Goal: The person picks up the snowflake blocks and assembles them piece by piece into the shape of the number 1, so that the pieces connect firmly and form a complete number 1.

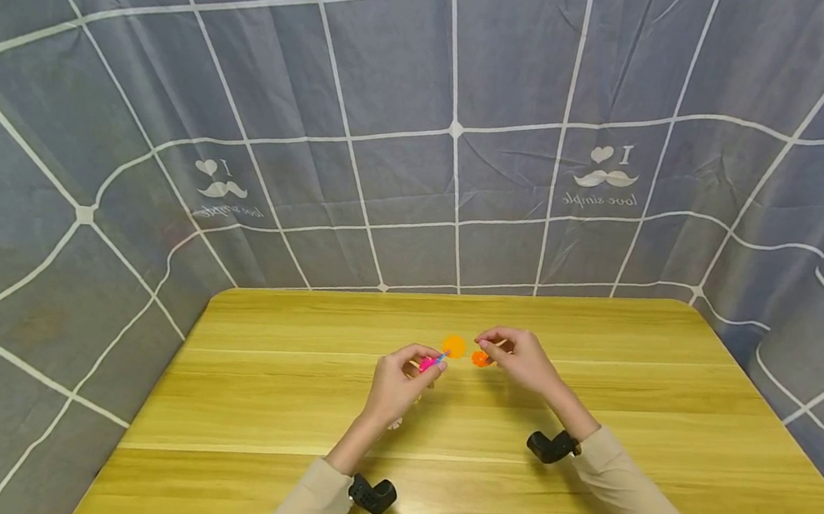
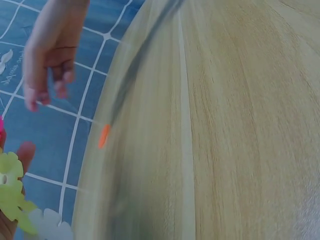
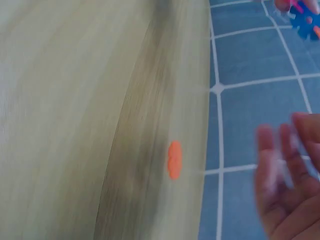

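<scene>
My left hand (image 1: 394, 382) pinches a cluster of flower-shaped plastic discs above the table. Among them are a pink disc (image 1: 427, 364), a blue disc (image 3: 305, 22) and a yellow-orange disc (image 1: 454, 346), which looks joined to the others. Yellow-green discs (image 2: 10, 185) and a white disc (image 2: 50, 225) hang below in the left wrist view. To the right is my right hand (image 1: 518, 359), its fingers loosely bent and blurred in the right wrist view, with nothing visible in them. Close by that hand, a loose orange disc (image 3: 174, 160) lies on the table.
The wood-grain table (image 1: 255, 391) ends in a far edge just beyond the hands. Behind it hangs a grey-blue curtain (image 1: 390, 179) with white grid lines. Black wrist cameras sit on the left wrist (image 1: 373, 496) and right wrist (image 1: 550, 447).
</scene>
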`<state>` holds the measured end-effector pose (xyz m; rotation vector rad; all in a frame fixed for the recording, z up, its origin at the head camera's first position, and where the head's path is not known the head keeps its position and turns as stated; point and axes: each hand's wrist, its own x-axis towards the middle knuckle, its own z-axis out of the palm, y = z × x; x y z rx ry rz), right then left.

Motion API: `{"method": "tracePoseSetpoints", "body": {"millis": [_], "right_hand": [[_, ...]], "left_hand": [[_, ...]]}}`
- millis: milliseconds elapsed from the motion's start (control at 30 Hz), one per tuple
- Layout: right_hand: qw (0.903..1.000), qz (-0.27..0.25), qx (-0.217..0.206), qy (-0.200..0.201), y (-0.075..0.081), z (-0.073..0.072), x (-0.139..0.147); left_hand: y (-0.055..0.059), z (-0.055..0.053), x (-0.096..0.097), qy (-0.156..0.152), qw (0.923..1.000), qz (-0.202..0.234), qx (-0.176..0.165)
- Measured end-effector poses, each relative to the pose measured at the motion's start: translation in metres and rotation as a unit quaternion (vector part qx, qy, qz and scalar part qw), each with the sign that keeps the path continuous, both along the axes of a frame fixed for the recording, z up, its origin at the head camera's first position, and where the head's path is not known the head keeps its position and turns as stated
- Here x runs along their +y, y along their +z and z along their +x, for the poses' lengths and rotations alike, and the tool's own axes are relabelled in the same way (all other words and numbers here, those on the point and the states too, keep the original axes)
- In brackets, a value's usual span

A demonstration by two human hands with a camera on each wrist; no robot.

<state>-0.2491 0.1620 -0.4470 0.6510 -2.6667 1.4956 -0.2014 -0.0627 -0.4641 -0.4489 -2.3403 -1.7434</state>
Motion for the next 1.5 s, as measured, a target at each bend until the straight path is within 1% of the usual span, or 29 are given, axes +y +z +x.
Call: {"method": "tracePoseSetpoints", "body": {"millis": [100,200,267,367,467,600,700,900,1000,1167,1300,1400,1500], "right_hand": [[0.9988,0.048,-0.006,0.001,-0.006,-0.005,0.003],[0.996,0.089,-0.001,0.003,-0.012,-0.01,0.005],[0.9942,0.107,0.003,0.001,-0.016,-0.014,0.006],[0.992,0.126,-0.008,-0.009,-0.02,-0.019,0.007],[0.9895,0.14,-0.031,-0.023,-0.021,-0.023,0.005],[0.985,0.158,-0.059,-0.036,-0.022,-0.026,0.003],[0.9806,0.179,-0.068,-0.044,-0.025,-0.028,0.0],[0.9712,0.216,-0.074,-0.068,-0.031,-0.031,-0.005],[0.9681,0.225,-0.079,-0.076,-0.033,-0.033,-0.007],[0.9667,0.235,-0.064,-0.077,-0.034,-0.035,-0.006],[0.9681,0.233,-0.059,-0.071,-0.034,-0.036,-0.004],[0.9692,0.226,-0.065,-0.074,-0.034,-0.037,-0.004],[0.9734,0.206,-0.068,-0.075,-0.035,-0.036,-0.004]], "left_hand": [[0.0,0.0,-0.001,0.004,1.0,0.008,0.001],[0.0,0.0,-0.002,0.001,0.9998,0.019,-0.002],[0.001,0.0,-0.002,0.002,0.9997,0.022,-0.007],[0.003,0.0,-0.002,0.005,0.9996,0.025,-0.016],[0.01,0.003,-0.001,0.009,0.9993,0.022,-0.028],[0.027,0.013,0.0,0.0,0.9991,0.017,-0.039],[0.036,0.019,0.0,-0.006,0.9992,0.022,-0.033],[0.037,0.019,0.0,-0.002,0.9994,0.033,-0.007],[0.037,0.019,0.0,0.0,0.9992,0.039,0.003],[0.035,0.018,0.002,0.005,0.9989,0.044,0.012],[0.035,0.018,0.002,0.015,0.9989,0.038,0.021],[0.035,0.019,0.001,0.02,0.9989,0.032,0.029],[0.035,0.02,0.001,0.025,0.9989,0.023,0.033]]}}
